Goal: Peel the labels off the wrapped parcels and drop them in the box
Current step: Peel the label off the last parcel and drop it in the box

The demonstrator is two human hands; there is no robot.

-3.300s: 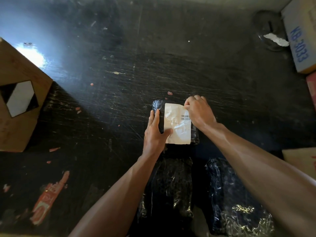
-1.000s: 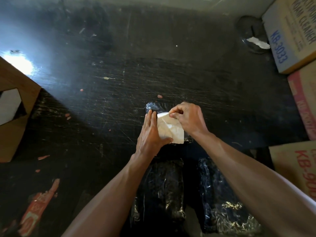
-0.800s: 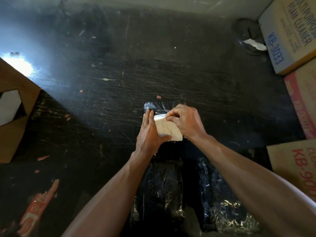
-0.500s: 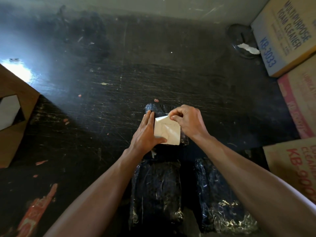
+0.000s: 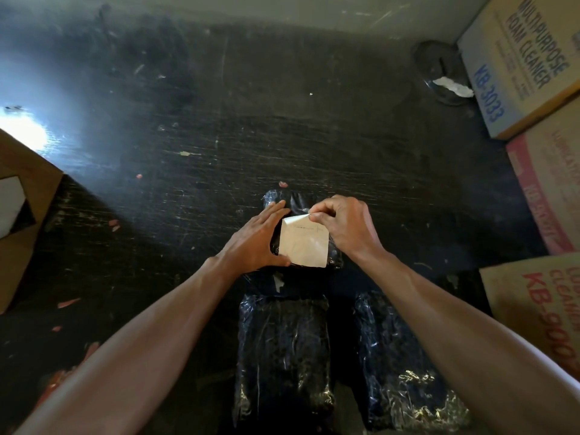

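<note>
Glossy plastic-wrapped parcel [image 5: 301, 205], matt paper label [image 5: 303, 244]

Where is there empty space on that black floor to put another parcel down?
Bare floor lies beyond the labelled parcel, and left of the left hand toward the open box. Crowded: stacked cartons on the right, two wrapped parcels near the person.
</note>
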